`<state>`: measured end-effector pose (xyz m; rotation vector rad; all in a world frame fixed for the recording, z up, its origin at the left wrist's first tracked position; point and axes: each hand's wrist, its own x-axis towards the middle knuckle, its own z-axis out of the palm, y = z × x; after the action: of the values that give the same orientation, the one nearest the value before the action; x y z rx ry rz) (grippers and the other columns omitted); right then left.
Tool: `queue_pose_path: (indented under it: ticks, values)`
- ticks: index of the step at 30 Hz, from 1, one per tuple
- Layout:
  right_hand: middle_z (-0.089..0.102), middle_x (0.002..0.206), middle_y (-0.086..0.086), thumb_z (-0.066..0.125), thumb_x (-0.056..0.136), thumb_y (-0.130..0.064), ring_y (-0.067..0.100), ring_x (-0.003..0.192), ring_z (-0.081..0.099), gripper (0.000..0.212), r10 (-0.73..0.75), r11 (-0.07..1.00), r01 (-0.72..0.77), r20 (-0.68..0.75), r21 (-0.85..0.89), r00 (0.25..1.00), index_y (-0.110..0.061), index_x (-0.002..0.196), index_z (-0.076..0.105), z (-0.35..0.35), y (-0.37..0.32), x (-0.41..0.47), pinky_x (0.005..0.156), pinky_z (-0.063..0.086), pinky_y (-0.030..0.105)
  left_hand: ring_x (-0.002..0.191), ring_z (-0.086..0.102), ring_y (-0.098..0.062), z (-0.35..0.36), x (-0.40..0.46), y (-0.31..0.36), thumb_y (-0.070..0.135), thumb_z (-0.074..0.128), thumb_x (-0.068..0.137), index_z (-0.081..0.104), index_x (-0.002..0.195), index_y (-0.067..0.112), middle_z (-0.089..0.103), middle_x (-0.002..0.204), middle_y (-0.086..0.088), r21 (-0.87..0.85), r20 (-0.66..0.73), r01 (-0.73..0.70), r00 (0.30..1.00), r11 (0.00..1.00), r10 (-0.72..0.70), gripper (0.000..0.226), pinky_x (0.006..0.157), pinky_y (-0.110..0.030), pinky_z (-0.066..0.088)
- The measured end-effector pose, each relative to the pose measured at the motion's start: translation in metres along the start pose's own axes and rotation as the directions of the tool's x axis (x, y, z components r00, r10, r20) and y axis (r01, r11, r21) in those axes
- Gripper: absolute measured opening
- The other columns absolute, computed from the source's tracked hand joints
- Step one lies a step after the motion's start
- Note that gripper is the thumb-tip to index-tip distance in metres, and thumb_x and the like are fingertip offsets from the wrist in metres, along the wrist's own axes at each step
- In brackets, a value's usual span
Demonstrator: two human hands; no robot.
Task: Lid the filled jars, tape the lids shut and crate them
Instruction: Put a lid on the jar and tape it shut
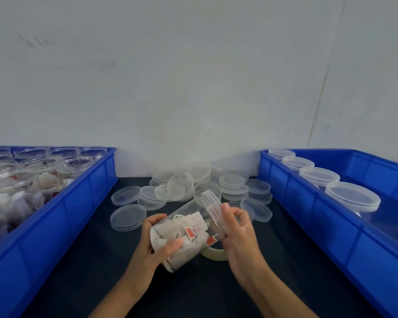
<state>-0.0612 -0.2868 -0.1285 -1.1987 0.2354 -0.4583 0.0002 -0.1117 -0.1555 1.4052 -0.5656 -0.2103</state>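
A dark blue-black table top (83,267) is flanked by two blue plastic crates. The left blue crate (83,203) is packed with open clear jars of white tea bags (32,180); in the right blue crate (308,216) a row of lidded clear jars (352,198) is lined along the near wall. Between the crates, at the foot of the pale wall (193,76), a loose heap of clear round plastic lids (193,184) is spread, some stacked, some tilted on edge. A pale roll of tape (213,253) lies flat on the table, largely hidden under the held jar and the right wrist.

Above the table's middle, a clear plastic jar filled with tea bags and red-white tags (184,232) is held tilted, its base toward the person. The left hand (154,244) is curled round the jar's lower body, thumb across the front. A clear lid (213,210) sits on the jar's mouth, and its rim is pinched by the thumb and fingers of the right hand (237,230), just beside the heap.
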Motion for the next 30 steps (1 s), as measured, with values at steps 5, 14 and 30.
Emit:
queue_pose_path:
  ticks: [5,14,30]
  values:
    - [0.063,0.122,0.002,0.051,0.083,-0.057,0.021,0.112,0.062,0.047,-0.145,0.952,0.192,0.200,-0.237,0.969,-0.040,0.126,0.053,0.003,0.002,-0.006,0.100,0.048,0.051,0.098,0.068,-0.006,0.002,-0.002,0.001,0.041,0.076,0.057,0.039,0.126,0.030,0.069,0.102,0.021,-0.031,0.011,0.036,0.999,0.999,-0.036,0.079,0.073,-0.016,0.054]
    - [0.047,0.130,-0.004,0.044,0.090,-0.049,0.020,0.111,0.058,0.042,-0.289,0.866,0.407,0.373,-0.291,0.882,-0.051,0.132,0.049,-0.001,-0.006,-0.008,0.091,0.054,0.033,0.062,0.064,-0.027,-0.002,-0.006,0.028,0.059,0.068,0.061,0.057,0.119,0.023,0.073,0.090,-0.012,-0.121,0.117,0.303,0.950,0.945,-0.289,0.069,0.040,-0.023,0.039]
    - [0.038,0.143,-0.027,0.034,0.086,-0.075,-0.007,0.132,0.037,0.045,-0.105,0.896,0.236,0.338,-0.377,0.935,-0.063,0.129,0.037,-0.004,-0.012,-0.007,0.102,0.034,0.015,0.105,0.066,-0.009,0.010,-0.006,0.023,0.050,0.076,0.055,0.038,0.129,0.048,0.061,0.122,0.008,-0.024,0.006,0.070,0.998,0.997,-0.070,0.084,0.085,-0.032,0.055]
